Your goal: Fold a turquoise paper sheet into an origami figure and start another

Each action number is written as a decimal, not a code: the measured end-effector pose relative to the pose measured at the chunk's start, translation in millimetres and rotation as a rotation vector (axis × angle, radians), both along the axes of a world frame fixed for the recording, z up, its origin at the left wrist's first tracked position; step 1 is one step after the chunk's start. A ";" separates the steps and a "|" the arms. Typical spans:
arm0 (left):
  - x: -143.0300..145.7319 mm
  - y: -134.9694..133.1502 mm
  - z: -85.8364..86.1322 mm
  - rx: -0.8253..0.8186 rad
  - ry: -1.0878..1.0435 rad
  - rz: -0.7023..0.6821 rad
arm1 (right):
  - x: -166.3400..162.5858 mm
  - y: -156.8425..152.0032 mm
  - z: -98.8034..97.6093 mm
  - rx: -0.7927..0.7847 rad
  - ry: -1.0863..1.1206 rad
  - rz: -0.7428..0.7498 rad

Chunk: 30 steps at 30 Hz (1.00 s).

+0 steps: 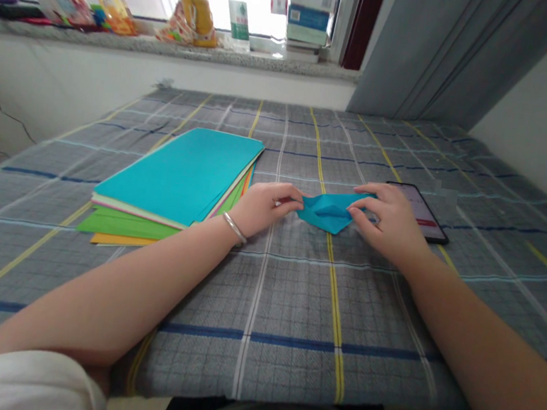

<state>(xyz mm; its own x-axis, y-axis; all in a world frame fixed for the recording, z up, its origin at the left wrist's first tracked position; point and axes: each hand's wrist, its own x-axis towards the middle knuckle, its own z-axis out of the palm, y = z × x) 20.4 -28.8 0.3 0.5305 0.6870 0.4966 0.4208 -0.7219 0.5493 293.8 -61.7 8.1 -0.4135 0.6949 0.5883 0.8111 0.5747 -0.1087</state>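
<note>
Fingers (291, 190) of left hand (259, 206) and right hand (395, 221) pinching blue paper (327, 213), phone (423, 208) writing unreadable

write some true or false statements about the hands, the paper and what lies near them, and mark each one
1. The left hand and the right hand both hold the folded blue paper. True.
2. The right hand's wrist wears a bangle. False: the silver bangle is on the left one.
3. A stack of coloured sheets lies to the left of the folded blue paper. True.
4. The top of that stack is orange. False: it is blue.
5. The phone lies on the checked cloth, partly hidden by the right hand. True.
</note>
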 end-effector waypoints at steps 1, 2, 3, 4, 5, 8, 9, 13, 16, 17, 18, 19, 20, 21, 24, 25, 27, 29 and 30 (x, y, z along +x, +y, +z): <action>0.1 2.3 -0.9 -0.070 -0.055 0.012 | 2.7 1.3 -1.4 -0.007 0.036 -0.014; 0.3 4.5 -1.8 -0.130 -0.106 0.027 | 4.7 2.6 -3.0 -0.026 0.063 -0.025; 0.5 6.7 -2.6 -0.179 -0.146 0.046 | 6.2 4.1 -4.8 -0.056 0.083 -0.030; 0.6 8.6 -3.1 -0.217 -0.170 0.067 | 7.2 5.6 -6.6 -0.092 0.102 -0.032; 0.6 10.1 -3.2 -0.247 -0.180 0.091 | 8.0 7.2 -8.3 -0.133 0.123 -0.034; -0.4 12.4 -1.3 -0.312 -0.155 0.169 | 9.4 11.8 -12.0 -0.275 0.198 -0.045; -0.9 12.6 -0.2 -0.324 -0.140 0.198 | 9.9 13.2 -12.8 -0.318 0.222 -0.060; -2.2 13.4 1.5 -0.350 -0.064 0.310 | 11.4 17.4 -15.2 -0.477 0.279 -0.199; -1.9 15.4 -0.7 -0.328 -0.014 0.351 | 11.1 19.5 -16.9 -0.554 0.300 -0.269; -1.6 16.3 -1.8 -0.311 0.001 0.348 | 10.7 20.0 -17.3 -0.563 0.306 -0.274; -1.4 17.3 -2.9 -0.294 0.017 0.341 | 10.2 20.4 -17.5 -0.569 0.309 -0.275; -1.1 18.2 -3.9 -0.279 0.035 0.336 | 9.8 20.7 -17.5 -0.576 0.307 -0.274; -0.9 19.1 -4.9 -0.263 0.059 0.338 | 9.4 21.0 -17.4 -0.584 0.300 -0.274; -0.8 19.9 -5.8 -0.244 0.092 0.347 | 9.0 21.2 -17.2 -0.587 0.289 -0.279; -0.9 21.5 -8.3 -0.130 0.232 0.398 | 8.1 21.7 -16.2 -0.574 0.237 -0.306; -1.0 21.5 -9.1 -0.082 0.283 0.411 | 7.8 22.0 -16.2 -0.567 0.220 -0.318; -1.4 20.9 -10.8 0.001 0.366 0.438 | 7.3 22.7 -17.1 -0.548 0.184 -0.339; -1.5 19.5 -12.2 0.030 0.420 0.470 | 6.6 23.8 -19.2 -0.492 0.123 -0.335; -1.3 18.7 -12.7 0.028 0.440 0.485 | 6.2 24.2 -20.5 -0.451 0.076 -0.329</action>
<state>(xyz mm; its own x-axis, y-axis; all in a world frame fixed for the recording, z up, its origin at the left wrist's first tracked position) 19.1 -10.1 -12.4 0.3214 0.8896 0.3246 0.8834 -0.4051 0.2355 300.0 -37.5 -12.4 -0.1005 0.9696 0.2229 0.9201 0.1758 -0.3499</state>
